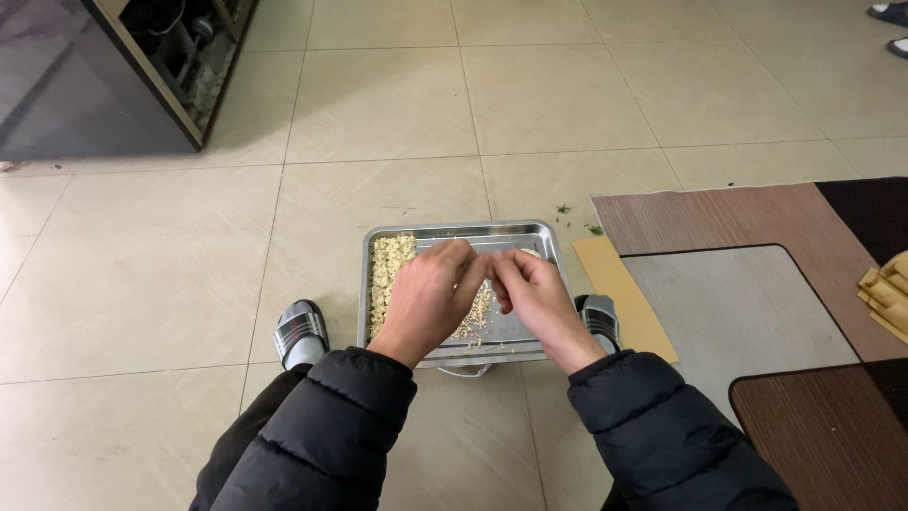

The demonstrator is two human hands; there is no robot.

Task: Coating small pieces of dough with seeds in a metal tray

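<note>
A rectangular metal tray (454, 231) sits on the tiled floor between my feet. Small pale peeled pieces (388, 270), like garlic cloves, lie in a thick band along its left side and scattered in the middle. My left hand (427, 298) and my right hand (534, 291) hover over the tray, fingertips meeting above its centre and pinched together on a small pale piece that is mostly hidden. Both arms wear black padded sleeves.
Grey striped slippers are on my feet, one (301, 333) left of the tray, one (599, 317) right of it. A brown and grey mat (738, 293) lies to the right with yellowish blocks (889, 289) at its edge. A dark cabinet (95, 76) stands far left.
</note>
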